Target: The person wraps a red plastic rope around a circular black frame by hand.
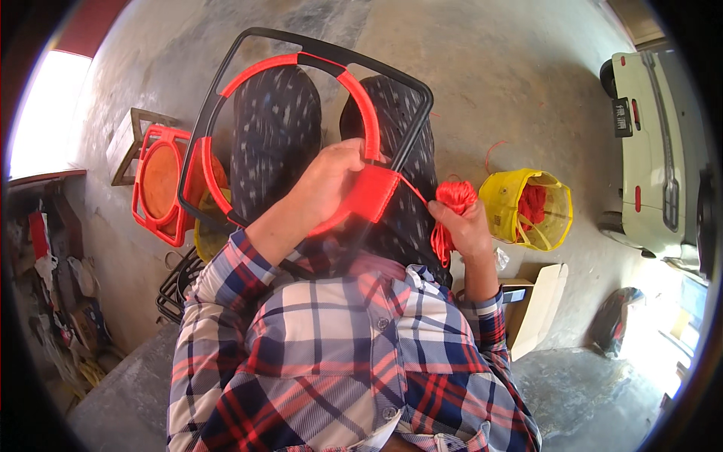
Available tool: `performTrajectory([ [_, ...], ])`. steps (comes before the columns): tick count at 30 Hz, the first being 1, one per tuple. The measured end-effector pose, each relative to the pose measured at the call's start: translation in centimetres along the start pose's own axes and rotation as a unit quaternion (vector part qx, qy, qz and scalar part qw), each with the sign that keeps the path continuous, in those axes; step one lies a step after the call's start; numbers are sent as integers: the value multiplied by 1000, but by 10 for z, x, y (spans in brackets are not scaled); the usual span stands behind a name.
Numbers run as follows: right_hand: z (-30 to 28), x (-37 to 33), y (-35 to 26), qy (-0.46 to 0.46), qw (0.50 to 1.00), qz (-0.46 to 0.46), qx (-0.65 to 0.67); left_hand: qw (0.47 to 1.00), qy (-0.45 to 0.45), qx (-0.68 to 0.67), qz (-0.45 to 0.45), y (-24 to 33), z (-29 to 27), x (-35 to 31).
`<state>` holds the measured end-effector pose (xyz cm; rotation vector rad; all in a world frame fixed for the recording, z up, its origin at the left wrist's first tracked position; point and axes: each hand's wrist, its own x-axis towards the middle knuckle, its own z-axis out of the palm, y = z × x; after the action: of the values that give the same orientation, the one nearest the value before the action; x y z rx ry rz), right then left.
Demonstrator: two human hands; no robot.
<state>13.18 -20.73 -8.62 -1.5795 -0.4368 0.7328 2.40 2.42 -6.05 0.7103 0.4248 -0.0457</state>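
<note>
A black frame [416,128] with a rounded outer outline and an inner ring lies tilted across my lap. Red cord wrapping [365,105] covers much of the ring, with black stretches left between. My left hand [331,179] is closed around the ring beside a broad corner panel [376,190] wound in red; its fingertips are partly hidden. To the right, my right hand [467,230] grips a looped bundle of red cord [456,196]. A taut strand runs from that hand to the panel's upper right edge, and loose loops hang below the fingers.
A yellow bucket [491,207] holding more red cord lies to the right, near a cardboard flap [544,305]. On the left, a red frame with an orange round middle [160,184] leans by a wooden stool [124,147]. A pale vehicle [654,162] stands far right.
</note>
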Motion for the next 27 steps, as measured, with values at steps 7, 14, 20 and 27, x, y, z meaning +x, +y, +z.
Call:
performTrajectory([
  [7, -26, 2, 20, 38, 990, 81, 108, 998, -22, -52, -20, 9, 4, -3],
  [14, -161, -3, 63, 313, 862, 37, 397, 996, 8, -88, -2, 14, -8, -13],
  [20, -138, 27, 41, 285, 926, -72, 235, 998, 6, -56, -32, 7, 0, -2],
  [27, 52, 68, -64, -12, 779, -443, -443, 948, 80, 93, 294, -8, 17, -8],
])
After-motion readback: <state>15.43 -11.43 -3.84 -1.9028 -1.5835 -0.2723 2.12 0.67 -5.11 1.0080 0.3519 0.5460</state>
